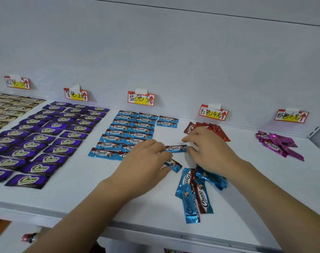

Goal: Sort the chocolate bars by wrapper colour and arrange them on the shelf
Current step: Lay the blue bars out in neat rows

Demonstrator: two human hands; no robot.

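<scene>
A blue-wrapped chocolate bar lies on the white shelf between my two hands. My right hand pinches its right end, while my left hand touches its left end. Under my left fingers lies a second blue bar, held against the shelf by my thumb. Neat rows of blue bars lie to the left of my hands. A loose pile of blue bars lies in front of my right wrist.
Purple bars fill rows at the left, gold ones at the far left. A red heap lies behind my right hand, a pink heap at the right. Colour price tags hang on the back wall.
</scene>
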